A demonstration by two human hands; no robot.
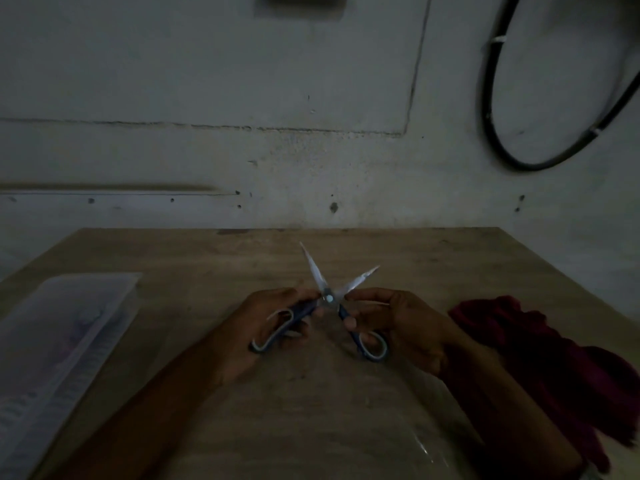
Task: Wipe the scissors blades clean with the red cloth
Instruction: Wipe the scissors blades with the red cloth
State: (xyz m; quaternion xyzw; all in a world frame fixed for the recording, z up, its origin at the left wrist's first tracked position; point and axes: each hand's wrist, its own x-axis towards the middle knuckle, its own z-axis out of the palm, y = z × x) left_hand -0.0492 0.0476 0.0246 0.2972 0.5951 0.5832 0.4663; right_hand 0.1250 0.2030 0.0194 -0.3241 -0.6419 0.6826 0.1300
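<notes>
Here, one pair of scissors (pixel 329 299) held spread over the middle of the counter (pixel 433 258)
Left hand (pixel 266 327) grasps one handle, right hand (pixel 398 327) the other, fingers curled; two blades point toward the far edge; one red cloth (pixel 540 358) lies at the right edge; one clear plastic sleeve (pixel 55 341) by the left edge

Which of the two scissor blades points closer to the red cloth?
The right blade, angled toward the red cloth. The left blade points up toward the wall.
</notes>
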